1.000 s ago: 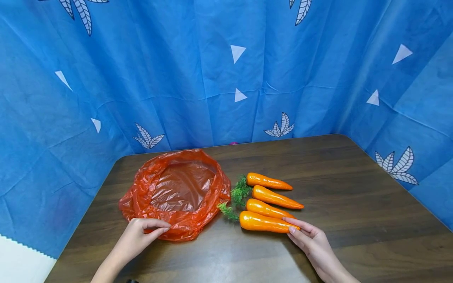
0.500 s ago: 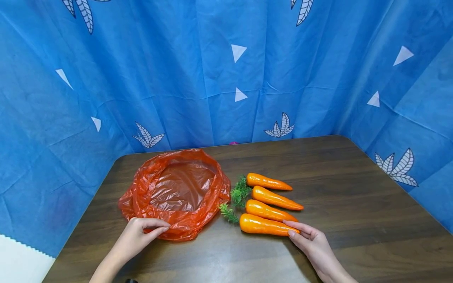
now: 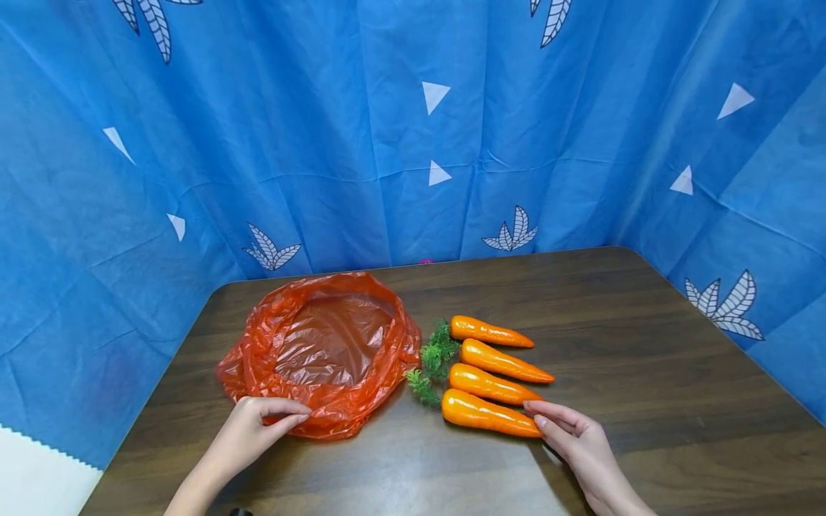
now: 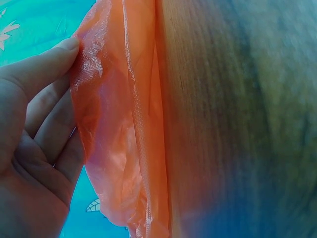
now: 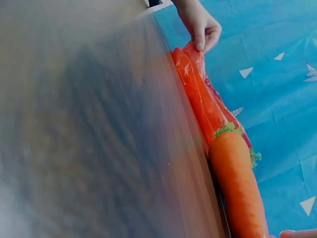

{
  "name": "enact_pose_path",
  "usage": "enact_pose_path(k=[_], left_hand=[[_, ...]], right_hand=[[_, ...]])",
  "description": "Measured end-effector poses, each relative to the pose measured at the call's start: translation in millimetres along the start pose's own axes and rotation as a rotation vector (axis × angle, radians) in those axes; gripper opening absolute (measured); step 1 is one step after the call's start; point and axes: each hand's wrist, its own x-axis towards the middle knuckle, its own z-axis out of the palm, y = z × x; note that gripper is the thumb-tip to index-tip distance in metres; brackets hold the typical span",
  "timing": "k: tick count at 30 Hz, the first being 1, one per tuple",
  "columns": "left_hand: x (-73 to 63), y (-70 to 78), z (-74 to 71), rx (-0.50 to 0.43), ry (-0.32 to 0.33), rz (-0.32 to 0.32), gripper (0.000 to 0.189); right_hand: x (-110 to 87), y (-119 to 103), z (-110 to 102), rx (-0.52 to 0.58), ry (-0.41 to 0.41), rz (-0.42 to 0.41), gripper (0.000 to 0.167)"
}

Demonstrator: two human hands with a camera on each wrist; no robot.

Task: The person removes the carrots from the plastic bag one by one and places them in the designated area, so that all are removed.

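My left hand pinches the near rim of a red plastic bag. In the left wrist view, the thumb presses the edge of the bag against the fingers. The bag stands with its mouth spread wide. Several orange carrots with green tops lie side by side to its right, tips pointing right. My right hand has thumb and index finger at the thin tip of the nearest carrot. The right wrist view shows this carrot from low down, its tip hidden at the bottom edge.
Beyond the nearest carrot lie a second carrot, a third carrot and the farthest carrot. All rest on a dark wooden table. A blue curtain with white patterns surrounds the table's back and sides.
The nearest carrot has come slightly nearer and to the right, its green top shifting with it. My right hand has moved a little right. The left hand and the bag stay put.
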Motion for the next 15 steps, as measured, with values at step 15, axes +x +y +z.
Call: enact_pose_path(k=[15], left_hand=[[0.0,1.1,0.3,-0.014,0.004,-0.003,0.013]], right_hand=[[2.2,-1.8,-9.4,0.146,-0.032,-0.055,0.032]])
